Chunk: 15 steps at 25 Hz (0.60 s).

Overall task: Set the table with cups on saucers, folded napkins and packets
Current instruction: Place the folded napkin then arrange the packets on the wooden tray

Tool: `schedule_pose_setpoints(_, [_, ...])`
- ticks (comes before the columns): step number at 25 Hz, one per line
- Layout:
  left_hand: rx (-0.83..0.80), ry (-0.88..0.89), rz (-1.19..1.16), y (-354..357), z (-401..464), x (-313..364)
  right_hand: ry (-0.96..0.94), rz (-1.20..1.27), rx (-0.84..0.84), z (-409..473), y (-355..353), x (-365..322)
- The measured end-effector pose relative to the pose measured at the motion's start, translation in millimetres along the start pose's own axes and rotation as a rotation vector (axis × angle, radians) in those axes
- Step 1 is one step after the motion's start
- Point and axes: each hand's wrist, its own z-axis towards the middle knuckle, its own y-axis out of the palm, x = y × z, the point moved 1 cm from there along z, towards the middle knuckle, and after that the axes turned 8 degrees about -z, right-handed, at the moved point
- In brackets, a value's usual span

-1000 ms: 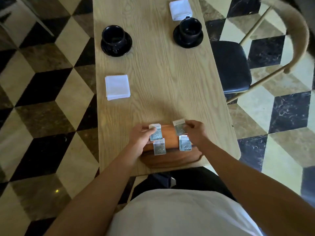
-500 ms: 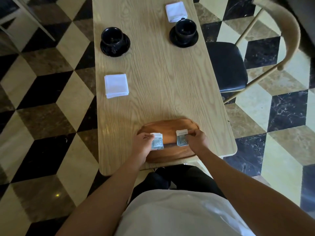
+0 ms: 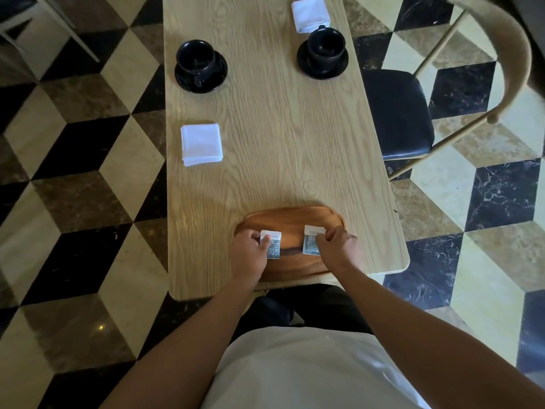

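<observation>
Now we pinch packets over the tray (image 3: 290,219): left hand (image 3: 249,253) on left packet (image 3: 272,246), right hand (image 3: 339,246) on right packet (image 3: 311,242). Cups and napkins look placed; next, we carry packets to each setting.

1. Two cups: one (image 3: 195,56), another (image 3: 326,43).
2. Two saucers: one (image 3: 217,78), another (image 3: 339,67).
3. Two napkins: one (image 3: 201,144), another (image 3: 309,12).
4. Two packets: one (image 3: 274,245), another (image 3: 312,242).
5. One tray (image 3: 290,221).
6. One table (image 3: 280,143).
7. One chair (image 3: 398,113).

Black cups (image 3: 195,57), white napkins (image 3: 201,144), checkered floor (image 3: 73,160) (black, cream, brown)
</observation>
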Motion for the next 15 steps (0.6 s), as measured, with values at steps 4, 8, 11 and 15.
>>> schedule_pose_setpoints(4, [-0.042, 0.115, 0.153, 4, -12, 3, -0.082, -0.03, 0.057, -7, 2, -5])
schedule_pose_setpoints(8, [-0.021, 0.381, 0.367, 9, -19, 9, -0.236, -0.177, 0.099, -13, 7, -18])
schedule_pose_setpoints(11, [-0.048, 0.345, 0.367, 13, -21, 10, -0.209, -0.16, 0.033, -13, 10, -24])
schedule_pose_setpoints(15, [-0.069, 0.274, 0.344, 15, -20, 10, -0.225, -0.142, 0.003, -11, 13, -26])
